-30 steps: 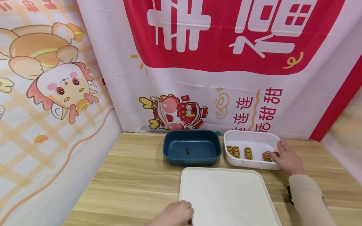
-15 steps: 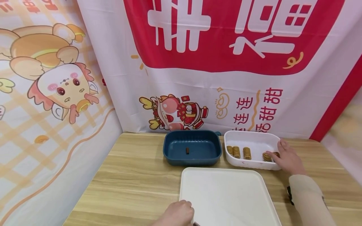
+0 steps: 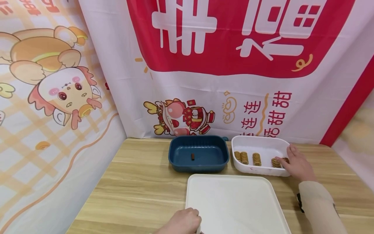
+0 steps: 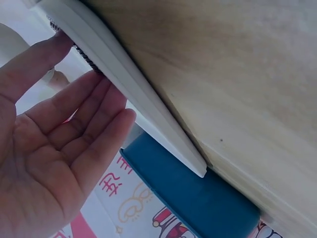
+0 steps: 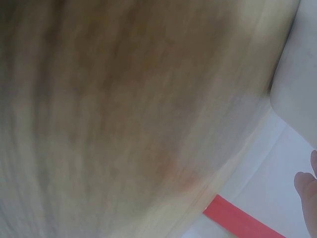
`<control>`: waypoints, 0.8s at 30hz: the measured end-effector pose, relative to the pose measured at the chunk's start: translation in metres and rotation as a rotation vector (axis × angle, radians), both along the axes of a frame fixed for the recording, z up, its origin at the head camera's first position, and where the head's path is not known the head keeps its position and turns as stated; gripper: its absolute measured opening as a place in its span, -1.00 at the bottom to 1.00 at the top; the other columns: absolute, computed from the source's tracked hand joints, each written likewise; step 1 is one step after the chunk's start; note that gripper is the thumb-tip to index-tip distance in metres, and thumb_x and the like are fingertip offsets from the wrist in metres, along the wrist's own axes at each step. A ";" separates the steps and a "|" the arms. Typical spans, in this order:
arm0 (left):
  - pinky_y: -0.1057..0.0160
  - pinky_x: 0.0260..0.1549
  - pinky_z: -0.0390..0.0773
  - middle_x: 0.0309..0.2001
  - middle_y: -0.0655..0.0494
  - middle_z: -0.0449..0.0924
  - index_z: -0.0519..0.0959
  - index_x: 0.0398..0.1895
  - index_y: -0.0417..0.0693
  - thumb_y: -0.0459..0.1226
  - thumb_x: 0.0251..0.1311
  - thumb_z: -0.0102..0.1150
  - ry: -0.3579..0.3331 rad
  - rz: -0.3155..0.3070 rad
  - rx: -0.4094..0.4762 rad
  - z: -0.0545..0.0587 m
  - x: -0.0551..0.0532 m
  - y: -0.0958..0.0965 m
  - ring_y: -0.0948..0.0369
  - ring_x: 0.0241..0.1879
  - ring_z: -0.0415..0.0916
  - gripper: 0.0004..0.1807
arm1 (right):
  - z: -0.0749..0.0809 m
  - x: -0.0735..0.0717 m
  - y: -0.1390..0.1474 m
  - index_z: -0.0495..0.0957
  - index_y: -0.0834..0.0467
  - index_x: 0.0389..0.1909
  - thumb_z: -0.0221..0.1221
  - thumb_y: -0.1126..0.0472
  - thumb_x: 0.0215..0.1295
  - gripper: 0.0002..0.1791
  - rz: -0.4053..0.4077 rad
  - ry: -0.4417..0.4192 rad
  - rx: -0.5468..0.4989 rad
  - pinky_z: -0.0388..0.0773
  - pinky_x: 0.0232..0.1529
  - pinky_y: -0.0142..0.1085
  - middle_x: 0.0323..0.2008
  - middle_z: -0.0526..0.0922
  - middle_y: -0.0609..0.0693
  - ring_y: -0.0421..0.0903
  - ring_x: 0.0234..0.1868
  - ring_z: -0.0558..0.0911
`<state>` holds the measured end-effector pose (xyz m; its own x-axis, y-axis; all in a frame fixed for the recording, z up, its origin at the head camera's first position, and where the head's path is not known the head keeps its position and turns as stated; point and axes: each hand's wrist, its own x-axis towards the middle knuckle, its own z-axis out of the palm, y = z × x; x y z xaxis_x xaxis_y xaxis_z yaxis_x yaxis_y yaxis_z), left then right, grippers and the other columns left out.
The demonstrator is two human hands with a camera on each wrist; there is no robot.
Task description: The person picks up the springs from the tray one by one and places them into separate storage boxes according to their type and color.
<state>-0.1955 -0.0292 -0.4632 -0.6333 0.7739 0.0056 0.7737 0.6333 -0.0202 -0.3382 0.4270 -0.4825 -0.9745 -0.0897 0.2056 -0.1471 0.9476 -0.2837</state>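
Note:
My left hand (image 3: 182, 221) is over the left edge of a cream tray (image 3: 233, 198), near the bottom of the head view. In the left wrist view, its thumb and fingers pinch a dark, finely ridged strip-like thing (image 4: 87, 59) against the tray side; its kind I cannot tell. Much of it is hidden by the fingers. My right hand (image 3: 299, 165) rests on the right end of a white tub (image 3: 263, 169), fingers fairly straight along the rim, thumb reaching inside. Beside that thumb lie round biscuits in a stack (image 3: 276, 162).
More biscuit stacks (image 3: 244, 158) lie in the left half of the white tub. Left of it stands a dark blue tub (image 3: 198, 167) with a short brown stick (image 3: 193, 157) inside. A printed cloth (image 3: 181, 84) hangs behind the wooden table (image 3: 137, 182).
My left hand stays at the tray's edge, with the small visible tip of the dark ridged thing shifting slightly below the fingers. My right hand has not moved.

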 end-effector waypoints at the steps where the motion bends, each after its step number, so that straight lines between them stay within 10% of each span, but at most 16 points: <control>1: 0.45 -0.77 0.26 -0.67 0.29 0.30 0.57 -0.73 0.05 -0.28 -0.16 0.35 -0.005 -0.001 0.001 0.000 0.000 0.000 0.42 -0.63 0.22 -0.85 | 0.000 0.000 0.000 -0.04 0.65 0.29 -0.12 -0.24 0.41 -0.02 0.000 -0.003 0.001 -0.03 0.26 0.26 0.33 -0.07 0.57 0.43 0.37 -0.06; 12: 0.57 -0.59 0.28 -0.60 0.34 0.29 0.54 -0.59 0.05 -0.17 -0.18 0.46 0.001 -0.105 0.097 0.004 -0.010 -0.003 0.46 -0.55 0.26 -0.78 | 0.002 0.001 -0.002 -0.07 0.64 0.30 -0.14 -0.25 0.41 -0.02 -0.002 -0.022 -0.016 -0.07 0.25 0.28 0.34 -0.09 0.57 0.44 0.37 -0.10; 24: 0.50 -0.20 0.49 -0.20 0.25 0.64 0.66 -0.10 -0.11 -0.21 0.10 0.36 -0.320 -0.042 0.641 0.012 -0.024 -0.005 0.38 -0.20 0.55 -0.70 | 0.003 0.002 -0.002 -0.08 0.63 0.30 -0.15 -0.26 0.41 -0.01 -0.005 -0.036 -0.029 -0.07 0.25 0.28 0.35 -0.12 0.55 0.43 0.38 -0.13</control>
<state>-0.2191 -0.0343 -0.4514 -0.6493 0.7047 0.2860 0.7037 0.4140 0.5774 -0.3361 0.4252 -0.4799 -0.9818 -0.0797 0.1724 -0.1318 0.9396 -0.3159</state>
